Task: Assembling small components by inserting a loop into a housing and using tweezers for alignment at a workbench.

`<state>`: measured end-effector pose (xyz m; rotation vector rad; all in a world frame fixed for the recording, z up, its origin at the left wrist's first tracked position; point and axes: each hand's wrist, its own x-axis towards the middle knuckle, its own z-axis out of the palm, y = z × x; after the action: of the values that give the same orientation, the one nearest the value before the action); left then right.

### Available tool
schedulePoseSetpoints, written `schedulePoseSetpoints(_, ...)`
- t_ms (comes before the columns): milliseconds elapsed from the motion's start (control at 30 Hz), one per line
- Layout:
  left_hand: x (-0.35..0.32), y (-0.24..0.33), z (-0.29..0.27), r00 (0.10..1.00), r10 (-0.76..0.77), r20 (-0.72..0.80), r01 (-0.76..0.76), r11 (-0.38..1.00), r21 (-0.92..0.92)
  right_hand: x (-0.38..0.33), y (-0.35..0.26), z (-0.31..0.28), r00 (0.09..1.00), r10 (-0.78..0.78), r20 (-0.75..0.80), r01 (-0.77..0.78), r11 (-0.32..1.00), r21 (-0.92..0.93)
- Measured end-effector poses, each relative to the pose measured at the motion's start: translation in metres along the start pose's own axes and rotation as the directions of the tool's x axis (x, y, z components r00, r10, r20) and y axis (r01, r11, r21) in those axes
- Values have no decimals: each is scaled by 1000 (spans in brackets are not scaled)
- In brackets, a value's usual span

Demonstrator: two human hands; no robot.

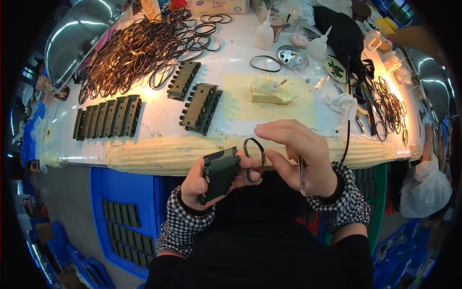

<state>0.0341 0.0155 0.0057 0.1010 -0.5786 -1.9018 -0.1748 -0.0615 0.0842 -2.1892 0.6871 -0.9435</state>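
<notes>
My left hand (195, 185) grips a dark green ribbed plastic block (219, 173) with small round knobs along one edge, tilted just over the table's near edge. Beside the block, a black belt loop (248, 144) stands upright at my left fingertips. Close to that loop is my right hand (308, 154), its thumb tip near or touching the belt; which of the two, I cannot tell. The right index finger stretches out above it. A slim metal tool (302, 176), perhaps tweezers, is tucked in the right hand, its upper part hidden by the fingers.
On the white table lie a heap of black belts (130, 53), a row of green blocks (108, 117) and two more block stacks (201, 108). A taped yellow block (269, 91), white squeeze bottles (263, 36) and a metal dish (292, 57) stand farther back. Below left, a blue bin (98, 202) holds blocks.
</notes>
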Motion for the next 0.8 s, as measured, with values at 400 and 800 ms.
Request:
schedulePoseSetpoints(400, 2, 2, -8, 997, 66, 37, -67, 998, 18, 2, 22, 10, 985, -172, 21, 172, 985, -21)
schedulePoseSetpoints(800, 23, -7, 26, 956, 38, -292, 19, 981, 193, 12, 1, 9, 975, 202, -90, -184, 966, 180)
